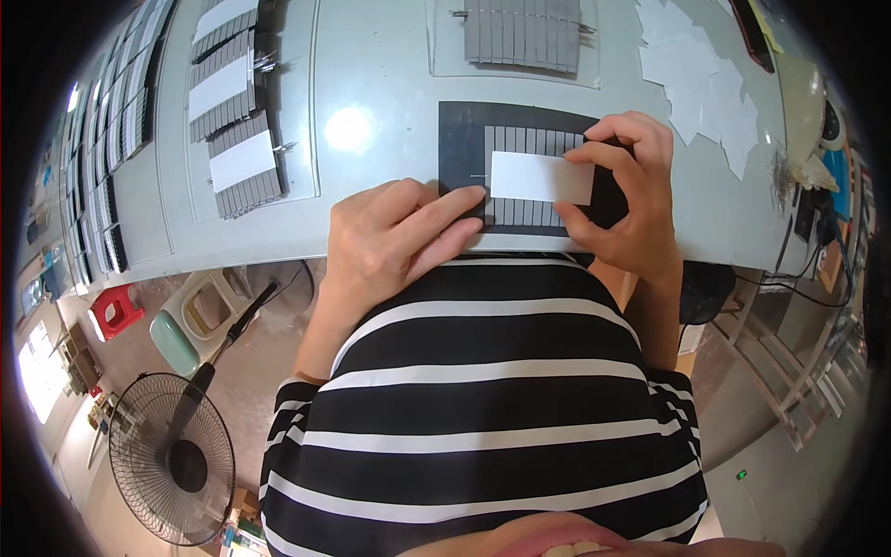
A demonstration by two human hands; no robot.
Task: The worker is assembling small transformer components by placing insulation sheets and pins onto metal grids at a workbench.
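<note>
A black mat (460, 125) lies near the table's front edge. On it is a block of narrow grey strips (520, 215) set side by side, with a white rectangular card (531, 176) across their middle. My right hand (640, 195) curls round the card's right end, thumb at its near edge and forefinger at its far edge. From the left, my left hand (385, 232) points its forefinger at the left side of the strips, thumb apart below and other fingers folded; nothing shows between them. A thin metal pin (478, 175) sticks out just beyond that fingertip.
Similar grey strip blocks (246, 167) with white cards and pins stand in a column at left, beside long rows of strips (107, 121). Another pinned block (522, 37) lies behind the mat. White card pieces (701, 79) pile up at right. A fan (176, 459) stands on the floor.
</note>
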